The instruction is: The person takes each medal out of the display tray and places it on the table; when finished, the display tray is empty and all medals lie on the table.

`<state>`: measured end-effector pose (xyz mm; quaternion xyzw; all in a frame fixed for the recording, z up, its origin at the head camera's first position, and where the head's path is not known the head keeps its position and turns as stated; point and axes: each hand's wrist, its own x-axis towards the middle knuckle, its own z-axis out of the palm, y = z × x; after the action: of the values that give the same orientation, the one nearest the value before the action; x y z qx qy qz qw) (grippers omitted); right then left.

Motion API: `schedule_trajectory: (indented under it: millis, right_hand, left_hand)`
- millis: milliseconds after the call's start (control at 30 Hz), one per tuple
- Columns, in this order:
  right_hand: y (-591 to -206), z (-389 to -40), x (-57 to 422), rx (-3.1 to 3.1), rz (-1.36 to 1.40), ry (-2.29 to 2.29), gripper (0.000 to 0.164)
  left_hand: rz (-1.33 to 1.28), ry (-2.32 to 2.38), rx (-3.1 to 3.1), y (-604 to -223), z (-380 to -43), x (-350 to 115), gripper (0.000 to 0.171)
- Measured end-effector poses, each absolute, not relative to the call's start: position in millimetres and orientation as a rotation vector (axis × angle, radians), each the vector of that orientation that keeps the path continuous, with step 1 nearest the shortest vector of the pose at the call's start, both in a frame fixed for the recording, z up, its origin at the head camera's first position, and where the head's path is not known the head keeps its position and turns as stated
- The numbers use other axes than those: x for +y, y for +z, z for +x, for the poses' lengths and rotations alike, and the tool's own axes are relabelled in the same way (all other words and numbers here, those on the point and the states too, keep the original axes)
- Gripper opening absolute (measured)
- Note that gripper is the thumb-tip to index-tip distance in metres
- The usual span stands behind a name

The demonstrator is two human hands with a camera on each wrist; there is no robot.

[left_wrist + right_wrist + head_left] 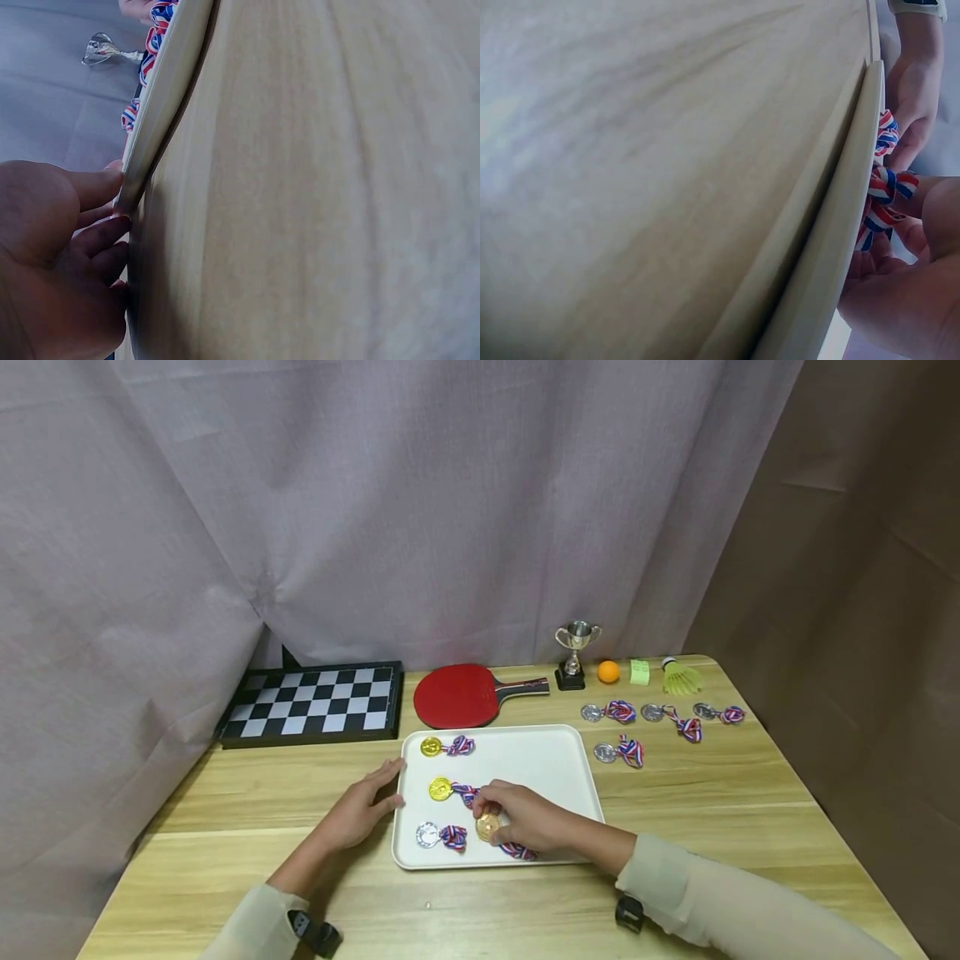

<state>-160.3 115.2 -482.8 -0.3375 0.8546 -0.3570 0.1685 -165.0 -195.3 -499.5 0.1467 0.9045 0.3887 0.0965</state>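
Note:
My right hand [528,818] pinches a copper-gold medal [487,827] over the front middle of the white tray [532,752]. Its striped ribbon [517,852] bunches beneath that hand. In the right wrist view the fingers and red, white and blue ribbon [883,184] show just past the rim. My left hand [360,810] rests against the tray's left edge, fingers apart; in the left wrist view its fingertips are right at the rim. Down the tray's left side lie a gold medal [431,747], another gold medal [440,789] and a silver medal [427,835].
Right of the tray lie several silver medals [605,752] with ribbons. Along the back stand a chessboard [315,702], a red table tennis paddle [453,695], a small trophy cup [573,652], an orange ball [608,672], a green block [640,672] and a yellow shuttlecock [681,677].

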Motion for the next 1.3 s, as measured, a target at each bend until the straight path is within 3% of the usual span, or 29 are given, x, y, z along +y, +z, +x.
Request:
schedule_trajectory:
  millis: [100,733,1300]
  right_hand:
    - [-483,-161,115,2.392,-0.922,-1.087,0.032]
    - [-471,-167,130,2.159,-0.784,-1.266,0.005]
    - [-465,-160,170,2.067,-0.748,-1.431,0.026]
  left_hand:
    - [0.433,1.153,2.677,-499,-165,-195,0.064]
    - [0.434,1.154,2.683,-501,-165,-197,0.064]
    - [0.416,1.144,2.670,-501,-166,-196,0.064]
